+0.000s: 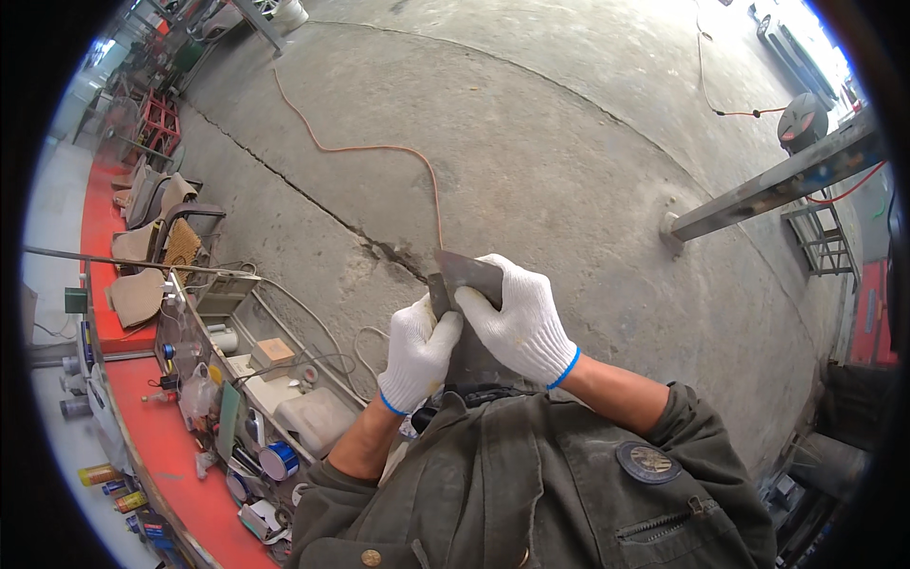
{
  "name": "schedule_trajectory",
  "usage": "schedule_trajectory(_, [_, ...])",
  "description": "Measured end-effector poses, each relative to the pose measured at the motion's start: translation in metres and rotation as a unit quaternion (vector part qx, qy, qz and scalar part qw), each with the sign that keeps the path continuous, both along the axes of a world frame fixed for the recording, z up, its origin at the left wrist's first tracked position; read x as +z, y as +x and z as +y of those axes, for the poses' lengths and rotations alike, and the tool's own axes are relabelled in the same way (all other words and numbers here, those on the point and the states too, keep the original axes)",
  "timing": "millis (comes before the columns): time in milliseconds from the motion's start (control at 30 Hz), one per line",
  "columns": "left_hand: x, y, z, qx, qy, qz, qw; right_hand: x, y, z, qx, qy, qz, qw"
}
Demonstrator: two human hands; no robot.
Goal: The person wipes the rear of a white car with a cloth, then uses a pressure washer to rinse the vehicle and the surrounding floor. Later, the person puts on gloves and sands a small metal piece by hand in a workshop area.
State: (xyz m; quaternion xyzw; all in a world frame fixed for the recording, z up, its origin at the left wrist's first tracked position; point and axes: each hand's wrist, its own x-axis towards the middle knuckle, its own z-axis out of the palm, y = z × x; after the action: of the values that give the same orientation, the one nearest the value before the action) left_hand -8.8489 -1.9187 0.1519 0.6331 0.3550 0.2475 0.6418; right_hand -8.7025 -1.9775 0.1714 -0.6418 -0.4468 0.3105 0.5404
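Note:
Both of my hands wear white knit gloves with blue cuffs and are close together in front of my chest. My right hand [521, 322] pinches a thin, dark grey flat sheet [471, 273] between thumb and fingers, its pointed corner turned away from me. In my left hand [417, 346], closed just beside it, is a small dark strip [439, 292], standing up between thumb and fingers. The strip's upper end lies against or very near the sheet's left edge. Whether the two are one piece I cannot tell, since the gloves cover their lower parts.
Along the left runs a red-topped bench [156, 398] crowded with tape rolls, bags and cans. A grey bin [318, 417] with a cardboard box [273, 355] stands beside it. An orange cord [379, 147] crosses the cracked concrete floor. A metal post [768, 190] slants at right.

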Motion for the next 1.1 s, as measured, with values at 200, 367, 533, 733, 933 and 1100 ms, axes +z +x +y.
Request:
schedule_trajectory(200, [0.002,-0.011,0.010,-0.107,-0.022,0.082,0.991,0.009,0.003,-0.002,0.098,-0.006,-0.092,0.991])
schedule_trajectory(367, [-0.002,-0.007,-0.012,-0.064,-0.074,0.022,0.995,0.008,0.019,0.005,0.108,-0.041,-0.079,0.990])
schedule_trajectory(533, [-0.020,-0.017,-0.019,-0.091,-0.129,0.064,0.985,0.002,0.017,-0.007,0.137,-0.065,-0.107,0.983])
schedule_trajectory(733, [-0.020,-0.019,-0.018,-0.079,-0.134,0.059,0.986,0.000,0.008,-0.020,0.159,-0.090,-0.108,0.977])
schedule_trajectory(933, [-0.007,-0.011,-0.025,-0.049,-0.112,0.042,0.992,0.000,0.020,-0.003,0.112,-0.092,-0.135,0.980])
schedule_trajectory(1100, [-0.023,-0.019,-0.020,-0.071,-0.074,0.086,0.991,0.002,0.012,-0.019,0.188,-0.134,-0.136,0.963])
